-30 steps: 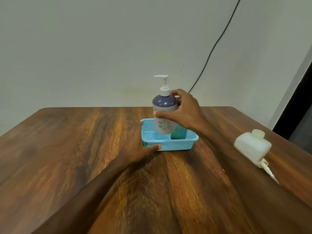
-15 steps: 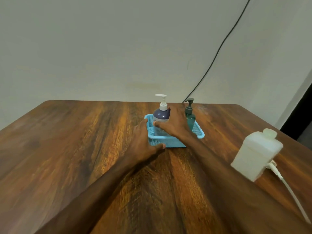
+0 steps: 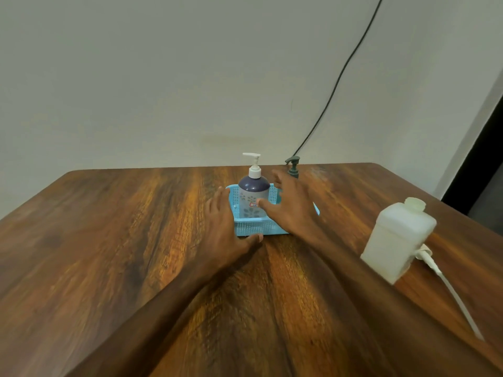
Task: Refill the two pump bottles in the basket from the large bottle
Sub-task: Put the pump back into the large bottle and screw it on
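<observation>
The white-pump bottle (image 3: 253,192), with its dark purple shoulder and flower-printed body, is standing upright in the left part of the light blue basket (image 3: 253,228) near the far middle of the counter (image 3: 109,240). The dark green pump bottle (image 3: 293,167) is showing only its pump head behind the right hand (image 3: 291,210), which is hovering over the basket's right part, released, fingers spread and gripping nothing; whether its thumb tip is touching the white-pump bottle is unclear. The left hand (image 3: 226,227) is lying flat against the basket's left wall, fingers straight, thumb at the front wall. The large white bottle (image 3: 397,235) is standing capped, well apart on the right, a white cord (image 3: 446,281) beside it. A black cable (image 3: 340,74) is running down the wall.
</observation>
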